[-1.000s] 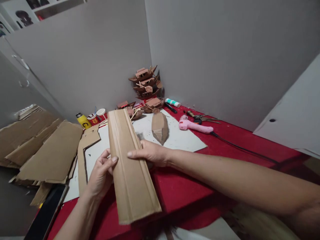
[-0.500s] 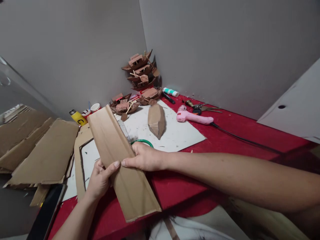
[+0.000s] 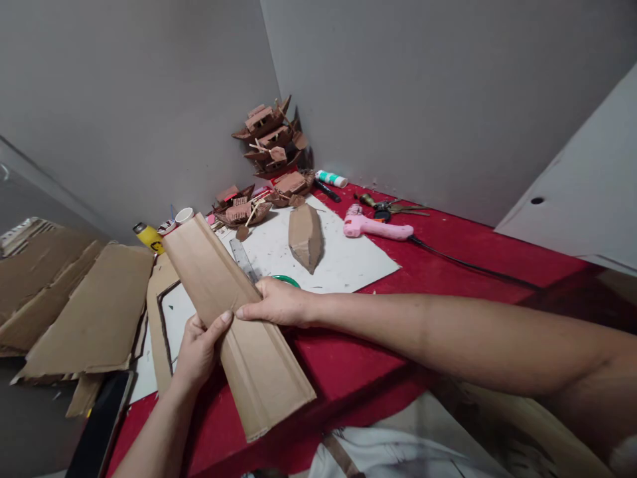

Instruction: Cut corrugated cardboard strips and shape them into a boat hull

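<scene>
A long strip of brown cardboard (image 3: 269,378) slants across the front of the table, with crease lines running along its length. My left hand (image 3: 196,348) grips its left edge, thumb on top and fingers hidden beneath. On the opposite edge, my right hand (image 3: 273,304) is closed round the strip, its thumb almost meeting the left thumb. Behind the strip, a green ring (image 3: 287,281), perhaps a scissor handle, and a clear ruler (image 3: 243,257) lie partly covered. Farther back, a cardboard boat hull (image 3: 306,238) rests on a white sheet (image 3: 348,269).
Several brown model boats (image 3: 263,126) are stacked in the corner. A pink glue gun (image 3: 375,227) with a black cord lies on the red table (image 3: 448,255). Cardboard sheets (image 3: 94,312) lean at the left, near a yellow bottle (image 3: 149,237) and a white cup (image 3: 184,216).
The cardboard strip has turned slightly in both hands, and its creases show more plainly. More of the ruler is visible. The view has shifted slightly to the right.
</scene>
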`<state>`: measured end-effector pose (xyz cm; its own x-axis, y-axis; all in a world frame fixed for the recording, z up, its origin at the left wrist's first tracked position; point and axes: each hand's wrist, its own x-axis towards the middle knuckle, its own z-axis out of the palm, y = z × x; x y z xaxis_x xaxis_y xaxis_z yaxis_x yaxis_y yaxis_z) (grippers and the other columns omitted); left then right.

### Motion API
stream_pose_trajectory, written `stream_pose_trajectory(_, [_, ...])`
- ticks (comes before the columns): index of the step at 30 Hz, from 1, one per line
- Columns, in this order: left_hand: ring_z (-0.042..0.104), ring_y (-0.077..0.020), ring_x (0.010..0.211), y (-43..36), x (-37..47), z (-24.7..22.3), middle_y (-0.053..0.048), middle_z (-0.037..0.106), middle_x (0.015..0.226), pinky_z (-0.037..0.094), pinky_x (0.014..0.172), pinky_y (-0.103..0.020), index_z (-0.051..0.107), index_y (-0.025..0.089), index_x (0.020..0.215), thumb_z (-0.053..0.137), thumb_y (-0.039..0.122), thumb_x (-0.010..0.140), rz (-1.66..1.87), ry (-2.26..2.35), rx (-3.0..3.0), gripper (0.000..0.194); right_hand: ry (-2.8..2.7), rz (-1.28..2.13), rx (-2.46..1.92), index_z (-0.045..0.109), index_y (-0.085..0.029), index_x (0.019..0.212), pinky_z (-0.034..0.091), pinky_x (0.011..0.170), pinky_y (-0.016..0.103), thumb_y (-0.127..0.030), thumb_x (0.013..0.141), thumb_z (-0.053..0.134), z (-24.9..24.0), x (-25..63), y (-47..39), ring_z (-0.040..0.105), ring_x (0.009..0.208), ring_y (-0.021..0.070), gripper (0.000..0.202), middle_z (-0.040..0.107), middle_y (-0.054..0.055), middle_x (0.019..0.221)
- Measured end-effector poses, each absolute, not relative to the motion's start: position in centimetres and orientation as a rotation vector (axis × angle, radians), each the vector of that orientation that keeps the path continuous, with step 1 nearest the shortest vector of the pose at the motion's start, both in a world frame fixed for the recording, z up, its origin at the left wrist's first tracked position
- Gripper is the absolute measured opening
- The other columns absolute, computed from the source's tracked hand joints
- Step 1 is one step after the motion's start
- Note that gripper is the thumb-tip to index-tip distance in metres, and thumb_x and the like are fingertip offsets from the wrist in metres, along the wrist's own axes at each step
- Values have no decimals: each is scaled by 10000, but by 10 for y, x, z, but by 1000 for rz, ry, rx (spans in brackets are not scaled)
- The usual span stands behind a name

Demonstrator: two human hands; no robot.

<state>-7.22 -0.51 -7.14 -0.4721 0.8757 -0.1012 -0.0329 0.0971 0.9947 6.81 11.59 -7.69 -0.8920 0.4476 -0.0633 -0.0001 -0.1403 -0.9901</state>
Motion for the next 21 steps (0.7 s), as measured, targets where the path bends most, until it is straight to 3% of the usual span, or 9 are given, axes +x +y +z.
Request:
stream_pose_trajectory(4, [504,-97,332,-2,-75,-68,2,628,506,367,319,-177,639,147,770,666,380,752,1430,1544,798,236,-1693,2185,-455,604,-120,695,430,520,192,-338,717,668,-77,66,123,542,553,98,228,618,-12,632])
stream_pose_trajectory(7, [366,-63,225,-2,-75,-70,20,527,377,264,253,-168,603,140,660,652,420,750,1344,1537,804,298,-1610,2215,-468,605,-119,727,438,536,203,-378,679,698,-79,64,126,555,586,112,280,628,-1,660])
stream_pose_trajectory(11, [367,-66,236,-4,-72,-73,8,527,368,267,266,-172,614,131,665,626,442,769,1236,1542,856,329,-1610,2291,-477,645,-111,809,466,601,230,-325,635,727,-80,65,125,578,656,130,287,658,22,758])
stream_pose_trajectory(14, [354,-61,255,-6,-70,-74,28,500,365,263,286,-173,595,139,642,609,468,781,1201,1580,918,358,-1721,2223,-459,650,-108,764,448,572,223,-339,646,715,-78,68,124,559,639,125,267,647,17,738])
stream_pose_trajectory(18, [508,-107,418,-7,-68,-74,13,603,510,435,461,-222,644,153,727,624,451,779,1243,1582,932,303,-1790,2180,-445,633,-109,727,437,557,223,-375,677,690,-74,71,123,531,600,113,277,621,-3,678])
stream_pose_trajectory(21, [578,-159,568,-6,-66,-73,-26,674,639,457,535,-243,680,151,761,602,454,793,1241,1605,1019,315,-1781,2189,-426,632,-117,733,440,570,222,-388,677,696,-72,71,122,539,616,112,284,625,-7,696])
